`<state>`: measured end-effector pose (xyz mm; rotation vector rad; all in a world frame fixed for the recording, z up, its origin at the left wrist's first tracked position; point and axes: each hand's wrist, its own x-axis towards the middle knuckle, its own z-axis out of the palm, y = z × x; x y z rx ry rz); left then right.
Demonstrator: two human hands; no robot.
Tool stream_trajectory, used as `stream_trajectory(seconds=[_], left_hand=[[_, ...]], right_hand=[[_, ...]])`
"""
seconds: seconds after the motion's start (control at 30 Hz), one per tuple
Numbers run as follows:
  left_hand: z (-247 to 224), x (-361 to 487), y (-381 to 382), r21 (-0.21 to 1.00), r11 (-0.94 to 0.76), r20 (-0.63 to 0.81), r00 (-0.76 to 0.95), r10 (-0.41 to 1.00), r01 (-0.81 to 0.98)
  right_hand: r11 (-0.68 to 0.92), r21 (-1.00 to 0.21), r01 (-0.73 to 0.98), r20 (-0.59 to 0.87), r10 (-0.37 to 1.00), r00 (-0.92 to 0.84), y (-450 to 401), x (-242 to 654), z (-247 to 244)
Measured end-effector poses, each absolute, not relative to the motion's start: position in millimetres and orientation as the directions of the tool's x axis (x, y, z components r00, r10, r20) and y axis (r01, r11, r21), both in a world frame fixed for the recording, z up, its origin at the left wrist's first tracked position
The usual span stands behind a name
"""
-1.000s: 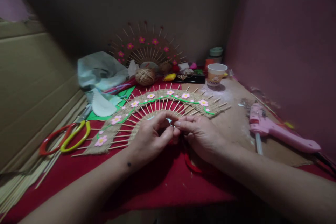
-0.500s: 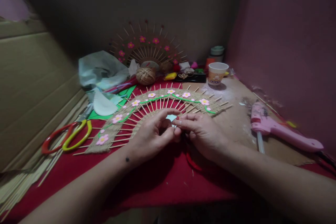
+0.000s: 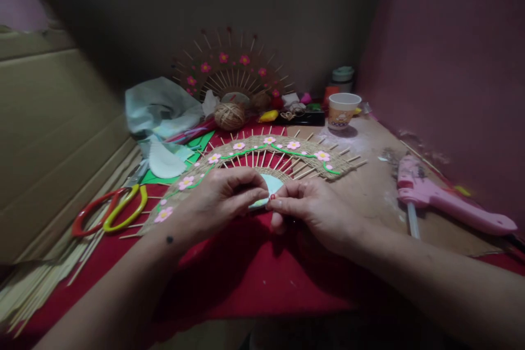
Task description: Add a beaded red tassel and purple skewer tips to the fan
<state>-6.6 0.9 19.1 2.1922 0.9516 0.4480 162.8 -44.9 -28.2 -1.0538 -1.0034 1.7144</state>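
Note:
Over the base of a woven twine fan [image 3: 229,149] both my hands meet, fingertips almost touching. My right hand [image 3: 318,205] pinches a small red piece [image 3: 273,197] between thumb and forefinger; its exact kind is too small to tell. My left hand [image 3: 223,197] has thumb and fingers pressed together beside that piece, and what they hold, if anything, is hidden. Behind the fingertips shows the pale blue half-round centre [image 3: 274,181] of the fan. Pink flowers and a green wavy line decorate its woven band, with thin sticks radiating through it.
Scissors [image 3: 125,209] and thin sticks [image 3: 41,290] lie left. A pink glue gun [image 3: 455,205] rests on cardboard at right. Behind are a paper cup [image 3: 341,114], a twine ball [image 3: 229,116] and a second fan [image 3: 233,65]. A cardboard wall [image 3: 53,147] borders the left.
My left hand has shifted left and its fingers have drawn together, uncovering more of the pale blue centre. The red piece stays at my right fingertips, slightly lower. The view has moved a little.

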Motion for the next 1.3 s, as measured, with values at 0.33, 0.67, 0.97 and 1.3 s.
stream_trajectory(seconds=[0.33, 0.67, 0.97, 1.3], left_hand=[[17, -4, 0, 0.876, -0.273, -0.074, 0.671, 0.738, 0.398], [23, -13, 8, 0.817, -0.217, -0.245, 0.663, 0.707, 0.534], [32, -15, 2, 0.841, -0.312, -0.193, 0.783, 0.591, 0.442], [19, -3, -2, 0.739, -0.583, 0.143, 0.767, 0.625, 0.338]], right_hand=[[-0.370, -0.868, -0.332, -0.262, 0.908, -0.326, -45, 164, -24], [-0.341, -0.870, -0.355, -0.231, 0.920, -0.318, -44, 164, -26], [-0.352, -0.900, -0.257, -0.267, 0.911, -0.314, -44, 167, -30], [-0.347, -0.926, -0.149, -0.258, 0.870, -0.420, -45, 165, -26]])
